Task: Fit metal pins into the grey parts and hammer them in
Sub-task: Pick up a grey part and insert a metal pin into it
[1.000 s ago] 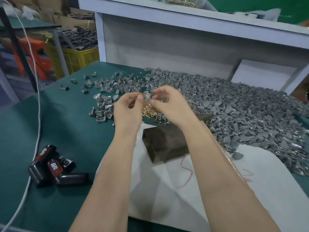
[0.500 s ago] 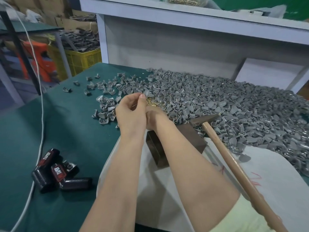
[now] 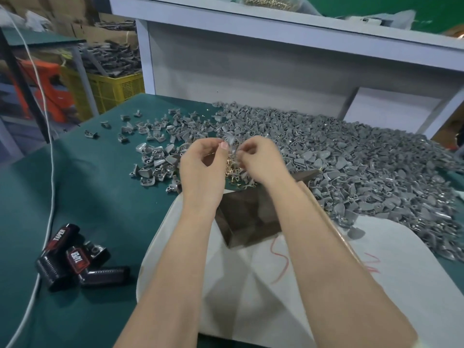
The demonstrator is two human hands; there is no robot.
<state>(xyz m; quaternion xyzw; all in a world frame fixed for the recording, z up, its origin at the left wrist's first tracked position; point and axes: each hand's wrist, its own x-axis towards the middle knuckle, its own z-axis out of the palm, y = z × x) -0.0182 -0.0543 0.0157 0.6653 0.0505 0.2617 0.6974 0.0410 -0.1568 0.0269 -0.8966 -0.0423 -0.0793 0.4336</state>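
Note:
My left hand (image 3: 200, 172) pinches a small grey part (image 3: 230, 141) between thumb and fingers, held up above the table. My right hand (image 3: 261, 162) is close beside it, fingertips pinched at the same part; a pin there is too small to make out. Below the hands lies a little heap of brass pins (image 3: 232, 170). A dark metal block (image 3: 247, 217) sits under my forearms on a white sheet (image 3: 401, 285). The hammer head (image 3: 307, 175) peeks out behind my right wrist, and its wooden handle (image 3: 336, 237) runs along under my right forearm.
A big pile of grey parts (image 3: 364, 167) covers the right and back of the green table (image 3: 88, 197). Scattered parts (image 3: 153, 159) lie at the left. Black and red battery-like packs (image 3: 75, 259) and a white cable (image 3: 51, 172) lie at front left. A grey shelf (image 3: 276, 28) stands behind.
My right hand went down to the brass pins half a second ago and has come back up to the part in my left hand. The hammer handle is covered by my right forearm again.

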